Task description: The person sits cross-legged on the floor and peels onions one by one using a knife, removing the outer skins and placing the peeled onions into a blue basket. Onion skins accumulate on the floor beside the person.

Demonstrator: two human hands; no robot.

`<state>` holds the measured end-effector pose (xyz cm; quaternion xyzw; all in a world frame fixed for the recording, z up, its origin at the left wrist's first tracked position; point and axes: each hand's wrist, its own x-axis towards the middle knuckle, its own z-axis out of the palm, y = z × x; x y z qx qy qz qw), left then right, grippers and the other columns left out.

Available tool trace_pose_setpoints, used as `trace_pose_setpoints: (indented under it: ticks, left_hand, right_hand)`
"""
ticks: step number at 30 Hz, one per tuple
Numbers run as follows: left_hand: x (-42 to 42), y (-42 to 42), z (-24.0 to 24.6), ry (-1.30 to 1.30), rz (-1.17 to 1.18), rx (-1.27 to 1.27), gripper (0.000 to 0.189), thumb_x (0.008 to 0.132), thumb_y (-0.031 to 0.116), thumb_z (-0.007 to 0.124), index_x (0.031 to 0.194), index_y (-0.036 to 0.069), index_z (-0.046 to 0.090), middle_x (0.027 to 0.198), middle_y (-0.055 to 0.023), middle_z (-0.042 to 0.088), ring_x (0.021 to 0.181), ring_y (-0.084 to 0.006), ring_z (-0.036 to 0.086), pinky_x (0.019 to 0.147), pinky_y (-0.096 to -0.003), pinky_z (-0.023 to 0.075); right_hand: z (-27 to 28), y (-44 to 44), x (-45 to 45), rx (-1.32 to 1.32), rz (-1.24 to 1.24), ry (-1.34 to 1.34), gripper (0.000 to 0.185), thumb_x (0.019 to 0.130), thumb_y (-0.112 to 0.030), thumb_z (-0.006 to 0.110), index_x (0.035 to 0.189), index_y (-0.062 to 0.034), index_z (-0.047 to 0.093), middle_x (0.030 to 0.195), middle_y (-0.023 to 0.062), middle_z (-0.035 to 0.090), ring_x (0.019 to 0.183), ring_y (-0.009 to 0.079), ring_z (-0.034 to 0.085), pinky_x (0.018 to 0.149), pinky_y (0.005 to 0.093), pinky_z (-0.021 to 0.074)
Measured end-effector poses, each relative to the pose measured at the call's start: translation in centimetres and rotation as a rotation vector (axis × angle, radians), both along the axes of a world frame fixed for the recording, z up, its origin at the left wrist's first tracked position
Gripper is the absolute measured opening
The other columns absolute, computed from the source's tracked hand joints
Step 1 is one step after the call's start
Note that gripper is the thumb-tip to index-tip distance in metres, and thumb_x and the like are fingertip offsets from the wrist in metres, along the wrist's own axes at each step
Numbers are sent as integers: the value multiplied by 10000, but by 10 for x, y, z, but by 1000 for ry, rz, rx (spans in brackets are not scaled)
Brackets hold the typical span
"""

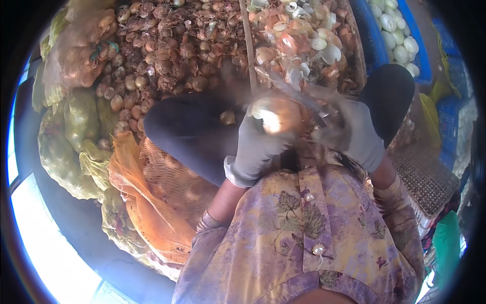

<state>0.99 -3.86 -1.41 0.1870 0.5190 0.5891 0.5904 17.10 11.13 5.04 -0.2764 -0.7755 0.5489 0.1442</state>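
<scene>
My left hand [258, 148], in a pale glove, is closed around a shiny brown onion [279, 116] in front of my lap. Just right of it, my gloved right hand [349, 125] grips a knife [298, 95], blurred by motion, whose blade slants up and to the left over the onion. Beyond both hands lie loose onion skins and peeled pieces [292, 41], with a heap of unpeeled onions [171, 49] to their left. A small onion [227, 117] rests against my dark trouser leg.
A wooden strip [248, 45] divides the unpeeled onions from the skins. A blue crate [425, 68] holds peeled white onions at the upper right. Full mesh sacks [81, 117] line the left side, and an orange net bag [152, 216] lies beside my left leg. At right sits a woven-patterned basket [429, 182].
</scene>
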Motion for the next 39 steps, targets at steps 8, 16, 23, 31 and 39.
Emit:
trace_pose_setpoints:
  ticks: [8, 16, 23, 31, 39]
  left_hand:
    - [-1, 5, 33, 118, 134, 112, 995, 649, -13, 869, 1489, -28, 336, 1261, -106, 619, 1127, -184, 624, 986, -341, 521]
    - [-25, 12, 36, 444, 118, 43, 992, 664, 107, 867, 1483, -86, 342, 1227, -104, 682, 1111, -171, 646, 1013, -308, 500]
    - [-46, 9, 20, 59, 187, 192, 866, 688, -5, 767, 1463, -61, 384, 1219, -177, 648, 1060, -257, 675, 935, -363, 561]
    - [-43, 17, 36, 28, 158, -67, 824, 680, -1, 720, 1450, -74, 433, 1196, -123, 670, 1054, -180, 666, 912, -306, 553]
    - [-29, 9, 22, -1, 8, 27, 988, 672, 63, 876, 1493, -89, 348, 1297, -142, 623, 1158, -213, 629, 1003, -338, 515]
  right_hand:
    - [-69, 31, 2, 628, -87, -366, 350, 840, -279, 788, 1108, -87, 668, 752, 114, 691, 708, 285, 702, 636, 401, 525]
    - [-11, 25, 32, -108, 77, -162, 208, 929, -215, 762, 962, -26, 683, 719, 81, 643, 598, 79, 572, 537, 317, 458]
    - [-23, 28, 44, 292, 297, -368, 197, 849, -186, 775, 959, -42, 698, 673, 128, 605, 577, 285, 602, 554, 339, 446]
    - [-2, 7, 20, 518, 175, -110, 320, 853, -323, 796, 965, -41, 692, 710, 110, 623, 626, 304, 641, 596, 373, 494]
    - [-24, 27, 40, -425, -191, -340, 294, 897, -262, 767, 1049, -23, 689, 697, 53, 574, 653, 92, 603, 589, 289, 478]
